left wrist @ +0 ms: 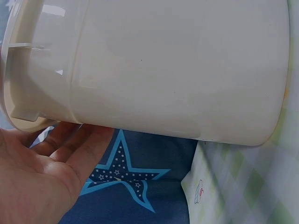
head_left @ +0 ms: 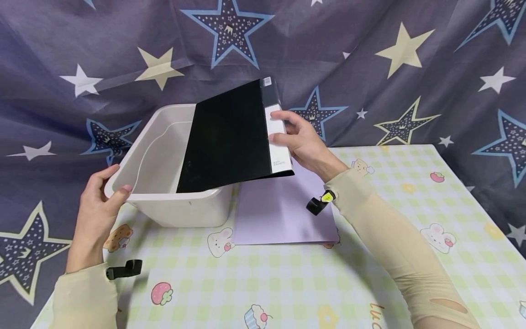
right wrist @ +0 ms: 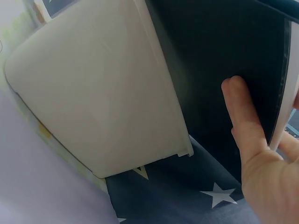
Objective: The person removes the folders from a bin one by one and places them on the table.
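Observation:
A white plastic bin [head_left: 197,210] stands on the table, its opening facing up. My left hand [head_left: 96,205] grips the bin's left rim, thumb on the near edge; in the left wrist view the fingers [left wrist: 88,144] lie against the bin's outer side. A black folder [head_left: 230,137] with a white label on its spine slants over the bin's right part, its left edge inside the opening. My right hand [head_left: 302,141] holds the folder by the spine, and in the right wrist view two fingers [right wrist: 240,102] lie along its black underside.
On the table a light purple folder or sheet [head_left: 283,214] lies flat, right of the bin and partly under the raised black folder. The tablecloth [head_left: 197,283] is green-checked with cartoon prints. Behind the table hangs a dark curtain [head_left: 287,41] with stars.

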Tool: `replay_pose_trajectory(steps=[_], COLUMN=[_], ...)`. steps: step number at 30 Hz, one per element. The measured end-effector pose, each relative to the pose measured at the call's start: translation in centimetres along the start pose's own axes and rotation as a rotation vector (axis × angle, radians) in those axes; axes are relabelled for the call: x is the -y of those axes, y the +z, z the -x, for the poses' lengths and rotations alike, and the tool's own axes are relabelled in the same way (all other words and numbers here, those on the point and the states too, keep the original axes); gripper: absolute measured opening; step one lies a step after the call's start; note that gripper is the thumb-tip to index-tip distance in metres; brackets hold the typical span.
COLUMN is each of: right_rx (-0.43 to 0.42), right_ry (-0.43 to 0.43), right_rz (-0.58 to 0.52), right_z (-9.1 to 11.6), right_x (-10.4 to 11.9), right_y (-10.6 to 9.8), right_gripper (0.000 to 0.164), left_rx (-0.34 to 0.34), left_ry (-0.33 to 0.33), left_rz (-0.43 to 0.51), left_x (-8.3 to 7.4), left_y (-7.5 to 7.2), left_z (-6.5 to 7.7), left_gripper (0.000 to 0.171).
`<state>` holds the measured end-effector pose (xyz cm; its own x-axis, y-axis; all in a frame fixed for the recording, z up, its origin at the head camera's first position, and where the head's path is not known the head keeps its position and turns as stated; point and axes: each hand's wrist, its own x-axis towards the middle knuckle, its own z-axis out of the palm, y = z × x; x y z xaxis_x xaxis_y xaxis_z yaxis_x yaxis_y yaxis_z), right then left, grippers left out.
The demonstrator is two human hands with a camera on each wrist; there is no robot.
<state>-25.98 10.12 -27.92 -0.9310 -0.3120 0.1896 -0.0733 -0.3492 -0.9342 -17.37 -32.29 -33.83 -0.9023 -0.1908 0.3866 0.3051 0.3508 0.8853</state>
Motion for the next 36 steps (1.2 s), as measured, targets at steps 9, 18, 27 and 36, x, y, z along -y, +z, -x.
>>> replay_pose_trajectory(steps=[9, 18, 27, 36], right_rx=[-0.015, -0.005, -0.006, -0.018], right_ry=[-0.003, -0.015, -0.022, -0.020], right_rz=[-0.011, -0.024, -0.021, -0.020], right_z=[0.4, 0.7, 1.1, 1.6], right_x=[0.2, 0.4, 0.8, 1.2], right_y=[-0.2, -0.7, -1.0, -1.3], right_gripper=[0.055, 0.054, 0.056, 0.056], left_rx=[-0.001, 0.020, 0.011, 0.007], left_ry=[0.007, 0.002, -0.003, -0.011], left_rz=[0.045, 0.031, 0.036, 0.001], left_x=[-0.1, 0.2, 0.1, 0.0], left_y=[0.1, -0.1, -0.1, 0.0], left_z=[0.0, 0.0, 0.1, 0.0], left_gripper=[0.055, 0.057, 0.056, 0.056])
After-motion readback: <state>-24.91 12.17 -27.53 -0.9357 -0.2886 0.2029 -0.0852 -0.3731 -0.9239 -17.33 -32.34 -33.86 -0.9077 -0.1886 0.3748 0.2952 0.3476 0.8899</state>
